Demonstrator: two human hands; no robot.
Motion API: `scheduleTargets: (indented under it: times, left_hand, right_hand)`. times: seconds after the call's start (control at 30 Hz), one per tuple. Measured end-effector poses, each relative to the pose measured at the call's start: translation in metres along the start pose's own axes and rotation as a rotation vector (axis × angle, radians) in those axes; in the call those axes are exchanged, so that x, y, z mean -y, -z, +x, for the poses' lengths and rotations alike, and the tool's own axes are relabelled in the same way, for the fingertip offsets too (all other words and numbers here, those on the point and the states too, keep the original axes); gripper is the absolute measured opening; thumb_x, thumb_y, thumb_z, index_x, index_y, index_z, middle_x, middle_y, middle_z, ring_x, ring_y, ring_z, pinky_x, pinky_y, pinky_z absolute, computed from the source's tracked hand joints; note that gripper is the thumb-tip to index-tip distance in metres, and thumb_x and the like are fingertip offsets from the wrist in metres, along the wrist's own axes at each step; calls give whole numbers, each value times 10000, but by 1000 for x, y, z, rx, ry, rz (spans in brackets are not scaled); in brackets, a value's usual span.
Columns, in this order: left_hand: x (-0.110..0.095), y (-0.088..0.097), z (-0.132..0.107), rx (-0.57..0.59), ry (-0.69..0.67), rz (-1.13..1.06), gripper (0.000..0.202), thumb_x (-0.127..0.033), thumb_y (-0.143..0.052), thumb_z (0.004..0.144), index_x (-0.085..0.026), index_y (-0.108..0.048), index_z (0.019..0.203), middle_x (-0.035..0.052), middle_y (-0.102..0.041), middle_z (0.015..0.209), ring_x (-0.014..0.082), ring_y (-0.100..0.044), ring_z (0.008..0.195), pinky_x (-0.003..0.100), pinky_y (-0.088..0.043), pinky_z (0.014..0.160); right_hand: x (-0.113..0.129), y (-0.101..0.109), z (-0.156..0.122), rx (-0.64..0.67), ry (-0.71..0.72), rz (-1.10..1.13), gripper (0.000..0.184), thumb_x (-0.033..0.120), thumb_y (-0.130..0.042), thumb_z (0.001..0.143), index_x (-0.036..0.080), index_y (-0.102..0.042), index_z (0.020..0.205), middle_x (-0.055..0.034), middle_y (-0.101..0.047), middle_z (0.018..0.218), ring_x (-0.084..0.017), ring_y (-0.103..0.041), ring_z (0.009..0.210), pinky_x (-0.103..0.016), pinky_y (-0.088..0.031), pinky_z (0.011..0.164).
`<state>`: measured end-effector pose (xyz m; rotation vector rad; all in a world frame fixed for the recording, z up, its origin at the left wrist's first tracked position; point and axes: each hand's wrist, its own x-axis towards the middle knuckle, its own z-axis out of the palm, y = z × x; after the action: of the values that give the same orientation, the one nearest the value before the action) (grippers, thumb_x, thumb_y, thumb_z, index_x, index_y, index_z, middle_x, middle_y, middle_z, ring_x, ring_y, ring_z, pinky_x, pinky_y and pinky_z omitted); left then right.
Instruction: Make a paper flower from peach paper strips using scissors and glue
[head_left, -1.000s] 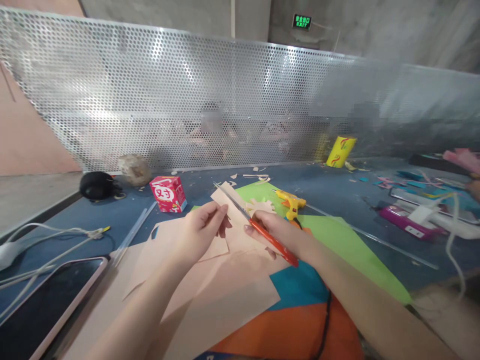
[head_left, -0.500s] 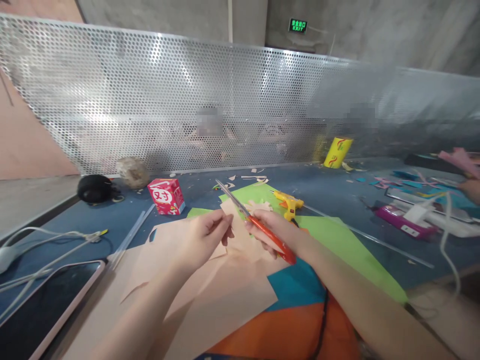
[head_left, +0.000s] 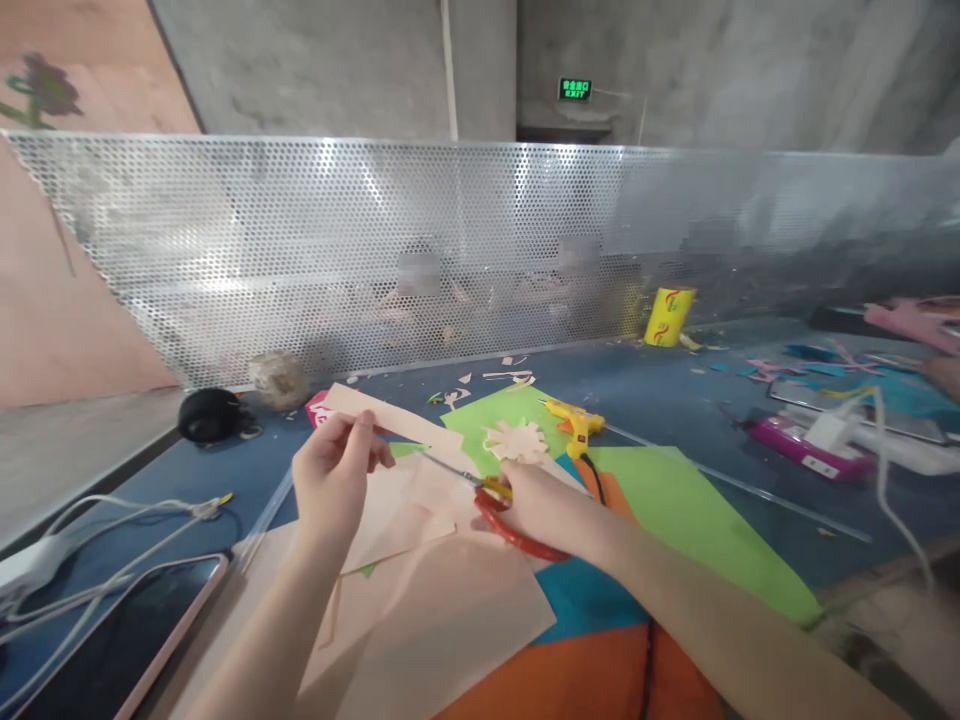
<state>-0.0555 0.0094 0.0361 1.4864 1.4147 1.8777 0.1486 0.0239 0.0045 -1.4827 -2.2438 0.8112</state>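
Observation:
My left hand (head_left: 334,480) pinches a long strip of peach paper (head_left: 390,418) and holds it up above the table, the strip slanting away to the right. My right hand (head_left: 536,505) grips red-handled scissors (head_left: 491,498), whose blades point left toward the strip's lower end. Under both hands lie large peach paper sheets (head_left: 442,620). A cut-out peach flower shape (head_left: 516,441) rests on a green sheet (head_left: 675,505) just beyond my right hand.
A yellow glue gun (head_left: 574,420) lies past the flower. A phone (head_left: 112,640) and white cables (head_left: 112,515) sit at the left. A red carton (head_left: 316,408), black object (head_left: 211,414), yellow roll (head_left: 663,316) and perforated metal screen (head_left: 450,250) stand behind. Another person's clutter fills the right.
My left hand lifted the peach strip up and to the left. The scissors swung from pointing up-left to lying low, blades toward the strip. The camera tilted upward.

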Motion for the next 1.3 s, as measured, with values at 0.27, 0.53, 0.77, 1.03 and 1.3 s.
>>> scheduleTargets:
  times: [0.27,0.53,0.77,1.03,1.3]
  left_hand:
    - [-1,-4,0,66,50,41,155,-342,-563,742,-226,-493,668,-54,-534,482,109,-448,432,248,-330,450]
    - [5,-19,-12,495,111,180,205,-384,-564,738,-194,-499,700,-37,-535,473,115,-531,474,225,-398,481]
    - [13,-22,-14,320,-346,395,583,-272,-522,772,-257,-263,1295,135,-493,1186,212,-604,861,348,-504,663]
    - [24,-22,-13,346,-601,574,274,-204,-403,827,-230,-648,948,101,-431,1280,248,-497,1064,383,-456,809]
    - [6,-37,-26,655,49,345,242,-282,-439,770,-175,-650,817,7,-624,650,158,-580,646,238,-448,573]
  right_hand:
    - [11,12,-5,-210,324,210,261,348,-566,744,193,-544,953,-69,-603,996,-192,-554,949,-303,-431,789]
    - [3,4,7,-38,376,415,184,311,-604,734,184,-567,863,-26,-627,822,-137,-596,752,-242,-464,655]
    - [4,7,9,-112,403,372,135,275,-582,753,176,-526,681,15,-567,677,-100,-543,647,-205,-413,588]
    - [0,17,11,-230,605,155,146,266,-632,727,182,-539,654,21,-486,688,-100,-465,634,-245,-392,634]
    - [1,19,11,-256,551,303,333,248,-645,687,207,-521,993,-50,-526,993,-132,-535,810,-257,-458,650]
